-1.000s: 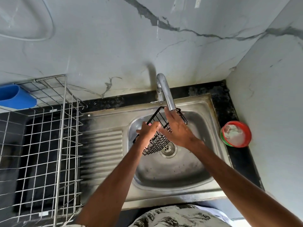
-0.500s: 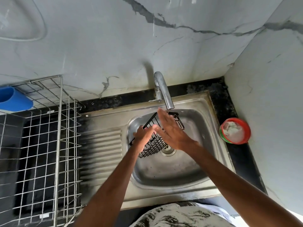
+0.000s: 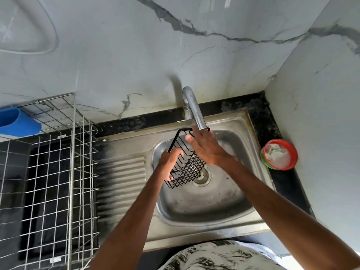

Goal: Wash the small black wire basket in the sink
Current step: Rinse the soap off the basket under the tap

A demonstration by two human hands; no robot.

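1. Blue plastic holder (image 3: 18,123) sits at the far left, against the top edge of a silver wire rack (image 3: 58,172) that stands on the black counter.
2. Steel sink (image 3: 204,209) lies just right of the rack, its ribbed drainboard next to the bowl.
3. Left hand (image 3: 169,162) grips the left side of the small black wire basket (image 3: 188,170), fingers curled round its wires.
4. The basket hangs tilted above the bowl, below the tap (image 3: 192,108) and partly over the drain (image 3: 202,175).
5. Right hand (image 3: 206,149) lies on the basket's far upper part, fingers stretched out straight under the spout and clasping nothing.
6. A round red-and-green tub (image 3: 279,154) with white contents stands on the counter in the right corner, well apart from the basket.
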